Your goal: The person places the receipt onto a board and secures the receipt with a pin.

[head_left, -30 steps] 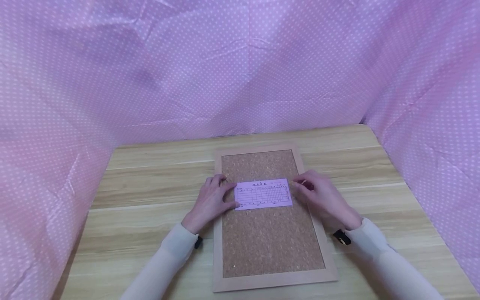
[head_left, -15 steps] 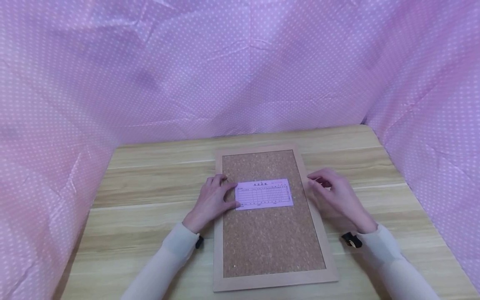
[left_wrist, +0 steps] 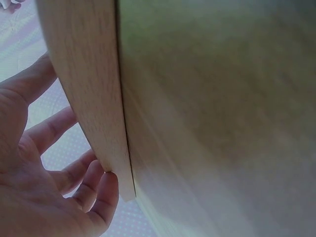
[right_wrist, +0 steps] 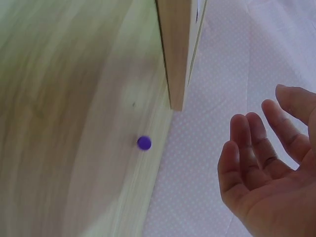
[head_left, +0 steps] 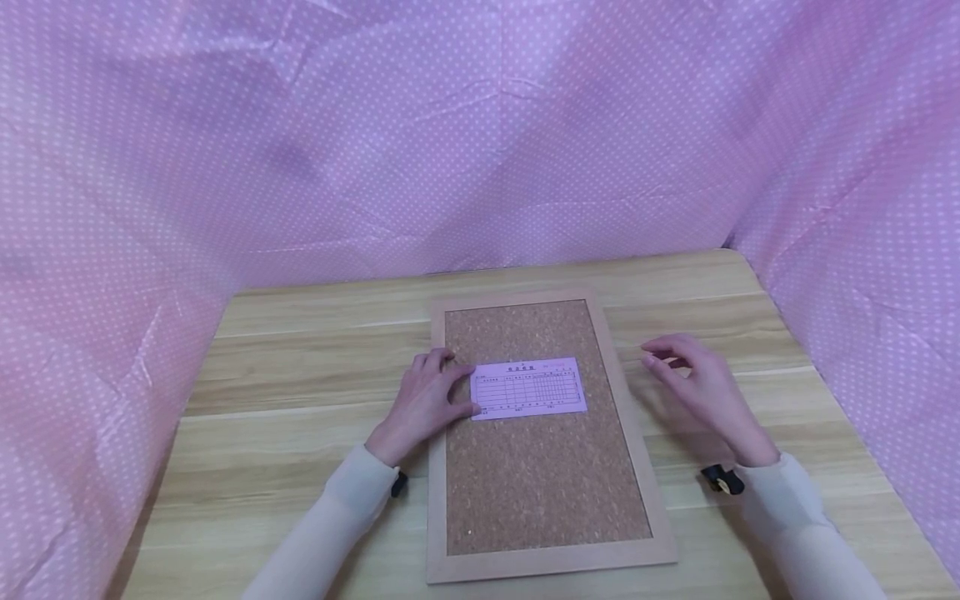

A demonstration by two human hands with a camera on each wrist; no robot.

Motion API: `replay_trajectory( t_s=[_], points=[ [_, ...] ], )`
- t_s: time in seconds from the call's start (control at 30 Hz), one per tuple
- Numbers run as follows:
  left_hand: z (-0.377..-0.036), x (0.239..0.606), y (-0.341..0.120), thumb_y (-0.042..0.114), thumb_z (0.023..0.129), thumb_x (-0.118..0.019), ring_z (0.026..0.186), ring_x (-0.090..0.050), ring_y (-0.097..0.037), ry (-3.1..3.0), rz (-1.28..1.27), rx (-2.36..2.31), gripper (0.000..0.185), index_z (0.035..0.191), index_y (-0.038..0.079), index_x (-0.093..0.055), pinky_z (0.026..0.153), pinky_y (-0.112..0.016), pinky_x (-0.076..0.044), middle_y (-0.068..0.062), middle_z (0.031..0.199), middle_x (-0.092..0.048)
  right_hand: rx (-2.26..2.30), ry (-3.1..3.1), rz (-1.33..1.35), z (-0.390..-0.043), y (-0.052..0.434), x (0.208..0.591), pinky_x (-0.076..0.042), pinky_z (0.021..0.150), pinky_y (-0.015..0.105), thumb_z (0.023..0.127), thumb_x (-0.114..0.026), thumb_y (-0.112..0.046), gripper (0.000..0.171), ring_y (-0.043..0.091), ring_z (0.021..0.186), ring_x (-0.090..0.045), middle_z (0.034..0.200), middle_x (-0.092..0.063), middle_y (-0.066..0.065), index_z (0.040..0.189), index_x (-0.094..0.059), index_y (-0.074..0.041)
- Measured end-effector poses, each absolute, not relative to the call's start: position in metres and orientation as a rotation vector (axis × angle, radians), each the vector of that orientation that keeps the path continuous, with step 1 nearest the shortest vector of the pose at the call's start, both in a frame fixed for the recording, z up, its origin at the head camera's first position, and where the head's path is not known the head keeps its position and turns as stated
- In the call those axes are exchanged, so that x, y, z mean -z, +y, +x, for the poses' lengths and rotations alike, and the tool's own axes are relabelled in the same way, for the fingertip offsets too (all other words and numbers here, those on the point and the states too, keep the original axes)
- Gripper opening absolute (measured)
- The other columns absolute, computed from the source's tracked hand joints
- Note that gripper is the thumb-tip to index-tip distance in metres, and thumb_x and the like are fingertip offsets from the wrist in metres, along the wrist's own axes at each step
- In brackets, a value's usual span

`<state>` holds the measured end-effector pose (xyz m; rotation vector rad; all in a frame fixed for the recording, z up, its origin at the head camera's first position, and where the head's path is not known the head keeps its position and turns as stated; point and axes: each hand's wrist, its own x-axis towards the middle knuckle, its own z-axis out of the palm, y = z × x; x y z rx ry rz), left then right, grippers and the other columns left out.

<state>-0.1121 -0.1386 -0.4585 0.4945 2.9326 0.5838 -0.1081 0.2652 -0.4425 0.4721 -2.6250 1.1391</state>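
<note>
Left hand [head_left: 422,402], fingers nearly flat, presses the left edge of the pink form slip [head_left: 528,387] against the cork board [head_left: 543,483], centre of frame; slip thin, rectangular, printed grid; cork grainy, in a pale wood frame. Right hand [head_left: 705,392] hovers right of the frame over the table [head_left: 300,367], fingers loosely curled, holding nothing. Purple pin [right_wrist: 144,143], small and round, lies on the wood in the right wrist view. Judgement: slip positioned, not fastened; next calls for picking up the pin.
</note>
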Motion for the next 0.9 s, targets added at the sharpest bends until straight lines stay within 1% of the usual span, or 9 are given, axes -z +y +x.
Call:
replay_trajectory(
  t_s=[0.13,0.43,0.6,0.73,0.8,0.87,0.9],
  points=[
    [-0.112,0.458,-0.138,0.041,0.082,-0.088,0.132,-0.044,-0.041,2.931,0.491,-0.585,0.065,0.136,0.011,-0.068,0.104,-0.057,-0.041,-0.021,0.149,-0.048,-1.128,-2.611,0.486,-0.109,0.274,0.445,-0.050,0.083,0.015,0.094,-0.074,-0.001,0.021,-0.002,0.097,-0.060,0.108,-0.073,0.013,0.114,-0.073,0.000],
    [-0.111,0.458,-0.137,0.039,0.081,-0.089,0.131,-0.044,-0.041,2.930,0.487,-0.588,0.065,0.136,0.011,-0.069,0.103,-0.056,-0.042,-0.021,0.149,-0.048,-1.070,-2.643,0.527,-0.112,0.292,0.449,-0.049,0.084,0.011,0.090,-0.076,0.004,0.025,0.014,0.097,-0.063,0.111,-0.071,0.016,0.114,-0.073,0.000],
    [-0.112,0.458,-0.137,0.039,0.081,-0.089,0.131,-0.043,-0.041,2.925,0.484,-0.587,0.064,0.136,0.011,-0.069,0.104,-0.056,-0.041,-0.021,0.148,-0.047,-1.037,-2.694,0.532,-0.113,0.301,0.452,-0.049,0.084,0.012,0.091,-0.076,0.000,0.025,0.011,0.099,-0.061,0.115,-0.071,0.018,0.116,-0.073,0.000],
    [-0.111,0.458,-0.137,0.039,0.081,-0.089,0.130,-0.044,-0.041,2.925,0.488,-0.586,0.065,0.135,0.011,-0.069,0.103,-0.055,-0.042,-0.021,0.148,-0.048,-1.014,-2.734,0.544,-0.114,0.305,0.454,-0.048,0.081,0.011,0.091,-0.075,0.000,0.024,0.005,0.094,-0.061,0.113,-0.071,0.017,0.115,-0.073,0.001],
    [-0.111,0.458,-0.137,0.039,0.081,-0.089,0.129,-0.045,-0.040,2.927,0.493,-0.586,0.064,0.135,0.011,-0.069,0.102,-0.055,-0.042,-0.021,0.147,-0.048,-1.014,-2.745,0.559,-0.114,0.307,0.455,-0.049,0.079,0.012,0.091,-0.075,0.001,0.025,0.007,0.091,-0.063,0.112,-0.072,0.016,0.115,-0.073,0.001],
    [-0.111,0.458,-0.137,0.039,0.081,-0.089,0.129,-0.045,-0.040,2.931,0.499,-0.587,0.064,0.135,0.011,-0.069,0.102,-0.055,-0.042,-0.021,0.147,-0.049,-1.004,-2.757,0.574,-0.115,0.307,0.456,-0.051,0.078,0.015,0.090,-0.076,0.001,0.025,0.010,0.090,-0.064,0.111,-0.072,0.016,0.114,-0.073,0.001],
    [-0.111,0.458,-0.137,0.039,0.081,-0.089,0.128,-0.045,-0.040,2.934,0.503,-0.588,0.064,0.135,0.011,-0.069,0.101,-0.055,-0.042,-0.021,0.146,-0.049,-0.998,-2.764,0.582,-0.115,0.308,0.456,-0.052,0.078,0.018,0.090,-0.076,0.002,0.024,0.014,0.090,-0.065,0.110,-0.072,0.016,0.114,-0.073,0.001]
  ],
)
